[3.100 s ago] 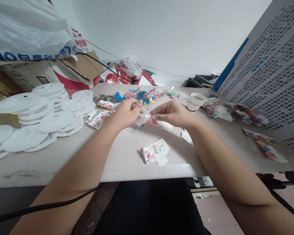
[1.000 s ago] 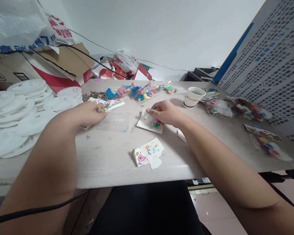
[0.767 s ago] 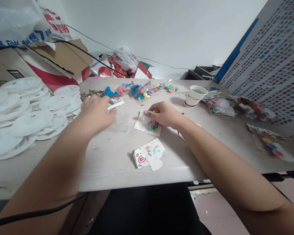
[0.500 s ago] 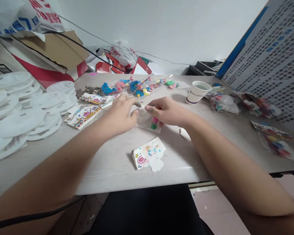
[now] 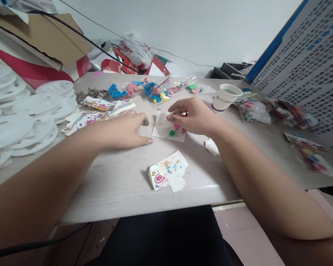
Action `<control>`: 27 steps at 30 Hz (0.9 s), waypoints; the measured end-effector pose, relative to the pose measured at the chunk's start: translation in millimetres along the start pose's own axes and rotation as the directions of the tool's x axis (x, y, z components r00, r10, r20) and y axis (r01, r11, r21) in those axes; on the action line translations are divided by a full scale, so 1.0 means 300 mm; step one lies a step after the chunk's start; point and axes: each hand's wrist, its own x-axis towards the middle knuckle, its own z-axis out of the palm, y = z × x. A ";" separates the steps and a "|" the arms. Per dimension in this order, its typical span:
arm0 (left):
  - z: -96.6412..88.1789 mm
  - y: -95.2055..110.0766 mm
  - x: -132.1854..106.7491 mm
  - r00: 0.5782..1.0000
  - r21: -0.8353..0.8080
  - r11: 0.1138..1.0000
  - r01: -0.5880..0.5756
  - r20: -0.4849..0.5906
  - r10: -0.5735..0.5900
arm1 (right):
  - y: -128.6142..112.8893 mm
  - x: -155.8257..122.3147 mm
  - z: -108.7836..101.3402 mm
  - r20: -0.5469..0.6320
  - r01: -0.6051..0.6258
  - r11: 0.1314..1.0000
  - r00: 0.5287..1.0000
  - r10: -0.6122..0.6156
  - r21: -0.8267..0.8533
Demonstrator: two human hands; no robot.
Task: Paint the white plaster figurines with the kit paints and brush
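A small white sheet (image 5: 162, 129) lies at the middle of the table, with a green disc (image 5: 172, 133) and a pink piece (image 5: 177, 126) on it. My right hand (image 5: 192, 116) is over the sheet's right side, its fingers curled. A bit of red shows among those fingers, but what they hold is mostly hidden. Left of the sheet, my left hand (image 5: 124, 129) rests low over the table, thumb and forefinger spread with nothing between them. Printed cartoon cards (image 5: 98, 103) lie just beyond it. Nearer the front edge is a paint-smudged card (image 5: 169, 171), cut in a wavy outline.
Stacks of white plastic discs (image 5: 19, 129) fill the left side. Clear bags of colourful pieces (image 5: 155, 90) lie along the back, beside small metal parts (image 5: 96, 94). A paper cup (image 5: 226, 96) holding liquid stands at right, near more filled bags (image 5: 255, 111). A paper scrap (image 5: 211, 146) lies by my right forearm.
My left hand has moved left, away from the sheet, and its fingers have spread. My right hand stays over the sheet, slightly higher in view. The whole view has shifted a little.
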 end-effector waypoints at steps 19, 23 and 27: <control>-0.047 -0.001 -0.006 0.989 -0.384 0.919 -0.086 -0.147 0.031 | -0.025 -0.012 -0.025 -0.133 0.072 0.997 0.989 -0.070 0.014; -0.049 0.009 0.002 0.959 -0.540 0.831 -0.130 -0.282 -0.033 | -0.029 -0.016 -0.027 -0.177 0.149 0.985 0.971 -0.162 -0.084; -0.056 -0.040 0.029 0.888 -0.452 0.892 0.032 -0.396 -0.233 | -0.048 -0.026 -0.027 -0.314 0.155 0.987 0.939 -0.137 0.032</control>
